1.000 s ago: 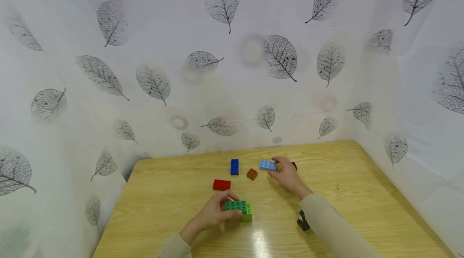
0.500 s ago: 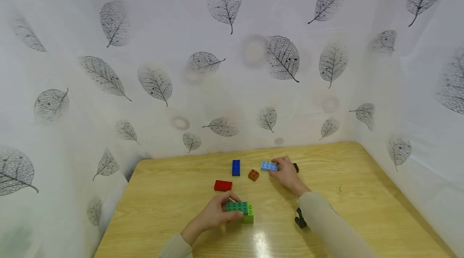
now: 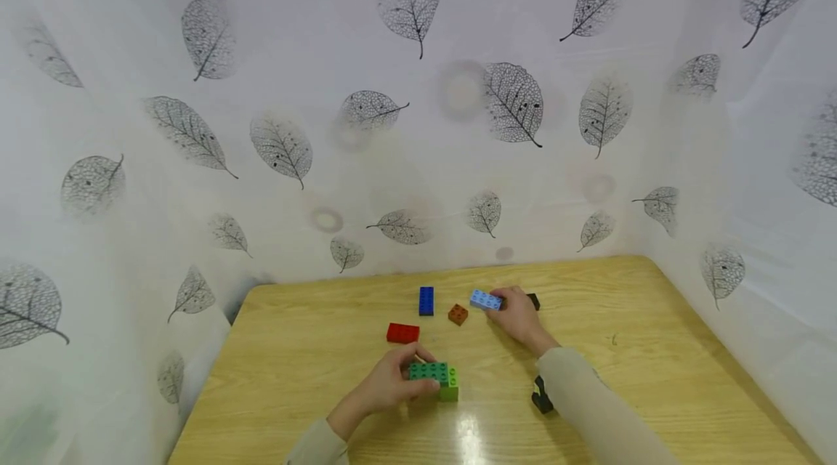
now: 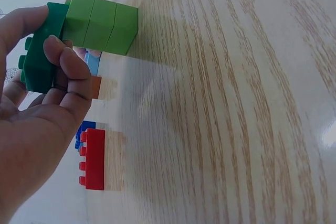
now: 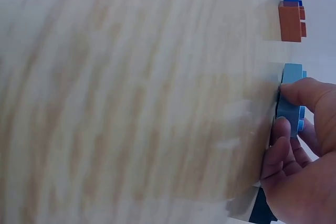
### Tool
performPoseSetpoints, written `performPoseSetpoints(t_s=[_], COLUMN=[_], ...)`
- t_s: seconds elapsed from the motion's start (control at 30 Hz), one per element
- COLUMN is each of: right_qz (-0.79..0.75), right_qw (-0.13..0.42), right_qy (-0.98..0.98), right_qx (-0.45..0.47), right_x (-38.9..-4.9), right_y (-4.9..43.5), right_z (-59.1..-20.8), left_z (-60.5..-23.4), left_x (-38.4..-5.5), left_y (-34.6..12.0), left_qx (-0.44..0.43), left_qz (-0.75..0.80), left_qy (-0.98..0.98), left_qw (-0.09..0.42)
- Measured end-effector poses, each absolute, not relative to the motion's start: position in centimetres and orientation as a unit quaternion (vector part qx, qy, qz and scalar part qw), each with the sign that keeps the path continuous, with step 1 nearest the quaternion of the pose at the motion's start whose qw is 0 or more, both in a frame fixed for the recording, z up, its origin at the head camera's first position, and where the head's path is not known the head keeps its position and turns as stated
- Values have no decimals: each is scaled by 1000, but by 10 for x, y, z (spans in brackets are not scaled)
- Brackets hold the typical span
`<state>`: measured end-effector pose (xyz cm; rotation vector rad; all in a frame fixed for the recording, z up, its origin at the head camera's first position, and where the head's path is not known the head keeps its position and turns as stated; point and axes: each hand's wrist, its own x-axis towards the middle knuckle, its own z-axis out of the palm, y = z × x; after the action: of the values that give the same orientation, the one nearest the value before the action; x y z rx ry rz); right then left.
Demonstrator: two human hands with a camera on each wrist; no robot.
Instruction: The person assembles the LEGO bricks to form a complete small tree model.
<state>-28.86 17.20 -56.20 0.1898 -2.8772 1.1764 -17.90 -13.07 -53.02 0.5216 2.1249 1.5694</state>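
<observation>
My left hand [image 3: 391, 381] grips a dark green building brick [image 4: 46, 48] between thumb and fingers. That brick is joined to the top of a lime green stack [image 4: 101, 24] of bricks, whose foot stands on the table. Farther back and to the right, my right hand [image 3: 519, 317] pinches the right end of a light blue brick [image 3: 486, 299]. In the right wrist view the thumb [image 5: 302, 94] lies across the blue brick's side; its underside appears close to the tabletop, with contact hard to tell.
A red brick [image 3: 402, 333], a dark blue brick [image 3: 426, 301] and a small orange-brown brick [image 3: 458, 314] lie on the wooden table [image 3: 288, 356]. A black object [image 3: 533, 301] is partly behind the right hand. Another black piece [image 3: 540, 396] lies beside the right sleeve. A leaf-patterned curtain [image 3: 314, 73] encloses the table's back and sides.
The right hand's fingers have drawn in on the light blue brick, which has turned slightly. The left hand and green bricks keep their place. The whole head view has shifted a little.
</observation>
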Motion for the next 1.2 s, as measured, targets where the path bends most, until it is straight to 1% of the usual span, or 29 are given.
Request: performPoseSetpoints(t_s=[0.2, 0.43, 0.77, 1.2], right_qz=[393, 420, 431, 414], right_qw=[12, -7, -9, -5], right_qy=[-918, -904, -891, -882], right_qx=[57, 74, 140, 227], right_x=[-289, -283, -265, -238], right_y=[172, 173, 171, 172], right_z=[-558, -550, -527, -515], left_z=[-529, -528, -528, -528], left_x=[-179, -179, -179, -179], left_y=[-131, -131, -132, -132], left_qx=[188, 186, 192, 184], left_qz=[565, 556, 558, 553], left_qy=[772, 780, 777, 784], left_qw=[222, 221, 221, 215])
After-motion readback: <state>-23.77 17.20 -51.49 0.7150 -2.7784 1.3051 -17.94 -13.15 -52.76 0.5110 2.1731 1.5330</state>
